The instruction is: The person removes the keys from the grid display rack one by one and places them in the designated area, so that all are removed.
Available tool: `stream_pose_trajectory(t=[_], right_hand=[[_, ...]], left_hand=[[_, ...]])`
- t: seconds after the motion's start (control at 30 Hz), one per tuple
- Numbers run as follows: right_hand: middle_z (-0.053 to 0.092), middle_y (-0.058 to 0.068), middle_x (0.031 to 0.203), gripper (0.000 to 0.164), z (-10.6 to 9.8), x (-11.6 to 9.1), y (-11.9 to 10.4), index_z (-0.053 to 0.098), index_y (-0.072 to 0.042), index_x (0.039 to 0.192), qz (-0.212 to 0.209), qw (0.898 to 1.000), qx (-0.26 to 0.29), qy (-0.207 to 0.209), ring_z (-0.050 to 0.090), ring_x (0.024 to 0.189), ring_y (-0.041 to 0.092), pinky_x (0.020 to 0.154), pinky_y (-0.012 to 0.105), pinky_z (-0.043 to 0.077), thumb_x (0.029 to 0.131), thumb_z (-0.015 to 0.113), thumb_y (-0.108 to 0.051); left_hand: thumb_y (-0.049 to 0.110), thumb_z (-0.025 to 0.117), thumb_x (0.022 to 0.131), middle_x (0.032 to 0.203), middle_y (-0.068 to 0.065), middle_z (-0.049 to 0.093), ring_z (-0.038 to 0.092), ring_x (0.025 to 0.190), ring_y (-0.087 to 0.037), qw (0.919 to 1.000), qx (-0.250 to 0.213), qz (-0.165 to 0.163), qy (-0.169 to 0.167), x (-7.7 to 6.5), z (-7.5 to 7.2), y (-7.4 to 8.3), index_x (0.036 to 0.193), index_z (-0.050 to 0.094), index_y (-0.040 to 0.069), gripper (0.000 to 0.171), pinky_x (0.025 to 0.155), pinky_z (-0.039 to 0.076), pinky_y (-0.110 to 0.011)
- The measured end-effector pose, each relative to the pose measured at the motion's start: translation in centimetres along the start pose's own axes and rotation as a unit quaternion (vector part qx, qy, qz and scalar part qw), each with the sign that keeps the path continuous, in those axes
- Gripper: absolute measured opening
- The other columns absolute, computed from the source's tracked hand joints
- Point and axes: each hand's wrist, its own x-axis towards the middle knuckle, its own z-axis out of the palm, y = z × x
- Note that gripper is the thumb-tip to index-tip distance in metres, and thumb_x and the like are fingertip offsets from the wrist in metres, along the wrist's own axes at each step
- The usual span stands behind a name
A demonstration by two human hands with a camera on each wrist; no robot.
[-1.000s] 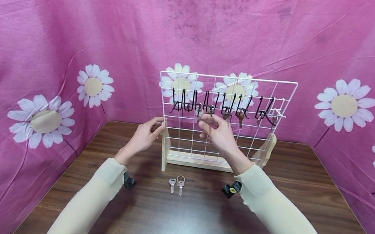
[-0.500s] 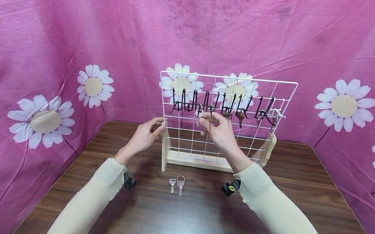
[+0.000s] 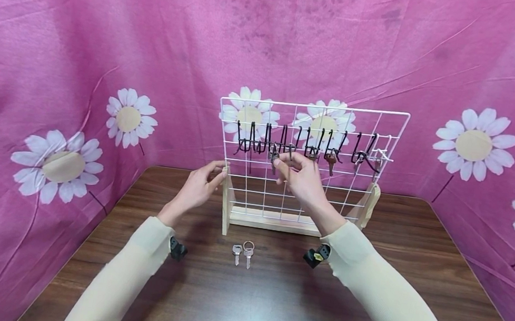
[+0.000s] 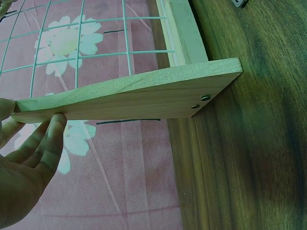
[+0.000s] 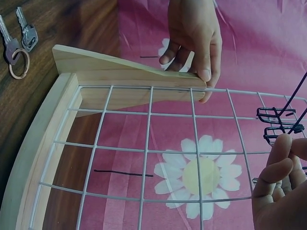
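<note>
A white wire grid rack (image 3: 272, 194) on a wooden stand stands on the table, with a row of black hooks (image 3: 313, 148) along its upper part. My left hand (image 3: 200, 183) pinches the top of the stand's left wooden upright (image 4: 129, 93), thumb on one side and fingers on the other. My right hand (image 3: 302, 179) is at the hooks in the middle, thumb and index finger at a silver key (image 3: 273, 156) by one hook. In the right wrist view, the right hand (image 5: 280, 187) has its fingertips close together; the key is hidden there.
Two silver keys (image 3: 242, 254), one on a ring, lie on the brown table (image 3: 241, 307) in front of the rack. Several keys, one of them a brown key (image 3: 331, 163), hang on hooks farther right. A pink flowered cloth (image 3: 193, 58) stands behind.
My right hand has shifted slightly, its thumb and index finger moving up at the silver key. The key has turned and looks darker. My left hand has stayed on the upright.
</note>
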Motion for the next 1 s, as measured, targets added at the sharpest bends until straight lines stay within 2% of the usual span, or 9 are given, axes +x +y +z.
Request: stream_pose_trajectory(t=[0.2,0.47,0.83,1.0], right_hand=[[0.074,0.012,0.107,0.026,-0.05,0.03,-0.08,0.068,-0.016,0.109,-0.004,1.000,-0.006,0.001,0.064,0.060,0.011,0.043,0.022,0.044,0.093,0.070,-0.037],[0.071,0.004,0.082,0.029,-0.21,-0.08,-0.02,0.068,-0.018,0.109,-0.011,1.000,-0.006,-0.008,0.058,0.055,0.012,0.044,0.023,0.044,0.092,0.071,-0.041],[0.068,0.014,0.074,0.031,-0.66,-0.41,0.08,0.070,-0.017,0.106,-0.034,0.999,-0.007,-0.012,0.055,0.054,0.010,0.047,0.022,0.047,0.091,0.072,-0.043],[0.068,0.002,0.071,0.032,-0.83,-0.64,0.12,0.069,-0.012,0.105,-0.038,0.999,0.014,-0.018,0.060,0.061,0.014,0.049,0.019,0.046,0.091,0.073,-0.040]], left_hand=[[0.027,0.054,0.104,0.121,-0.017,0.071,0.075,0.087,-0.029,1.0000,0.002,-0.002,-0.001,0.01,0.05,-0.06,0.137,0.056,0.008,0.038,0.070,0.063,-0.032],[0.027,0.055,0.104,0.121,-0.017,0.071,0.075,0.087,-0.028,1.0000,0.004,-0.004,0.001,0.03,0.09,-0.05,0.137,0.057,0.009,0.038,0.070,0.063,-0.032],[0.027,0.054,0.104,0.120,-0.017,0.071,0.074,0.087,-0.029,1.0000,0.004,-0.004,0.001,0.03,0.04,-0.01,0.136,0.057,0.009,0.037,0.072,0.063,-0.034],[0.027,0.054,0.104,0.120,-0.017,0.071,0.075,0.087,-0.028,1.0000,0.003,-0.006,0.001,0.06,0.06,-0.07,0.136,0.057,0.012,0.035,0.073,0.063,-0.033]])
